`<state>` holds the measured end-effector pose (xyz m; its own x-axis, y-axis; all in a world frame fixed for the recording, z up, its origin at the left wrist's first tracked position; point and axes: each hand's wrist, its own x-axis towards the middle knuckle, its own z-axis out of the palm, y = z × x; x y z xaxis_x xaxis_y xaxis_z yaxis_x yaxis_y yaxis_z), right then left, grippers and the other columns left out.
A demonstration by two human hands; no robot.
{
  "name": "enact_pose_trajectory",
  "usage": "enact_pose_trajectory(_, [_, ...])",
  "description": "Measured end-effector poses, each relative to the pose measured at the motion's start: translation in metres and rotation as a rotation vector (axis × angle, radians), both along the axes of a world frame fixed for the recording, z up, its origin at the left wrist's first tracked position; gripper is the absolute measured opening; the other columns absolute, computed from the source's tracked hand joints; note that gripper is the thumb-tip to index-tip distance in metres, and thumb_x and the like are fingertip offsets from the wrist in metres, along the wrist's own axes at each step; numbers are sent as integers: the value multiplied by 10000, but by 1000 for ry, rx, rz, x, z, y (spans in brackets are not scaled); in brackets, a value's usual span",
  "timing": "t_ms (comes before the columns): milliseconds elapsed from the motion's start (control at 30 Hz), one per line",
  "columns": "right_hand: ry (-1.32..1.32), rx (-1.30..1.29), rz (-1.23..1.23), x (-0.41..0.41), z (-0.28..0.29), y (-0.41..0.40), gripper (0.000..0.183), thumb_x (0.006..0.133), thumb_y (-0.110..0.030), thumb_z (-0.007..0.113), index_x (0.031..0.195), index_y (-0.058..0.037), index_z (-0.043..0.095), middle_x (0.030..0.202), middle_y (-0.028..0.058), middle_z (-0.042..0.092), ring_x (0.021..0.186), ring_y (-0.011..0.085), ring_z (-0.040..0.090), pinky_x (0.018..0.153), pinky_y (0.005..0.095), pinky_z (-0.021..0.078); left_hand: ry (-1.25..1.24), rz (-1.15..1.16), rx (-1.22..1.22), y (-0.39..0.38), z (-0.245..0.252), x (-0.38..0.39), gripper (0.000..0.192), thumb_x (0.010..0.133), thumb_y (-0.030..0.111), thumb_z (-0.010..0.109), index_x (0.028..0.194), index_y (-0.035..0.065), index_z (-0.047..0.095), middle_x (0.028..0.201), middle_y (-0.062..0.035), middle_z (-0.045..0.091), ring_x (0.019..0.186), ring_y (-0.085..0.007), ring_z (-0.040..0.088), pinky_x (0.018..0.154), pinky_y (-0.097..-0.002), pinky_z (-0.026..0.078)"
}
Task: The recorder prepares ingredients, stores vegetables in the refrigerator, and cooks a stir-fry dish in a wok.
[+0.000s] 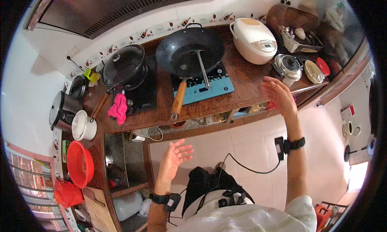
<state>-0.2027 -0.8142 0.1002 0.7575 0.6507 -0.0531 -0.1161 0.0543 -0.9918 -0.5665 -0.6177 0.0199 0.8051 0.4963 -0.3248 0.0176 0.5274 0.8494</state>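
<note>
My left hand is raised over the floor in front of the counter, its fingers apart and nothing in it. At the right, my right hand hovers by the counter's front edge, also with nothing in it. Ahead sits a black wok with a wooden handle, on a light-blue induction cooker. A metal utensil handle leans out of the wok over the cooker. Nearest to my right hand are a lidded steel pot and a white rice cooker.
On the left are a lidded black pan, a pink cloth, a white lidded pot and a red basin. A bowl stands at the right. A range hood overhangs the counter. A cable hangs from my right wrist.
</note>
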Motion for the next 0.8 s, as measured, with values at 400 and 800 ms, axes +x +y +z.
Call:
enact_pose_trajectory(400, [275, -185, 531, -43, -103, 193, 452, 933, -372, 521, 1268, -70, 498, 1156, 98, 595, 1040, 188, 578, 878, 335, 470, -196, -144, -511, 120, -5, 117, 597, 958, 484, 377, 1316, 9, 428, 1111, -196, 601, 1010, -318, 616, 851, -405, 526])
enact_pose_trajectory(800, [673, -110, 663, -51, -80, 287, 473, 866, -326, 609, 1214, -25, 500, 1125, 183, 587, 1096, 279, 555, 891, 408, 482, -14, -268, -263, 140, -17, 185, 327, 890, 346, 567, 692, 90, 520, 528, 12, 486, 406, -83, 478, 384, -200, 361])
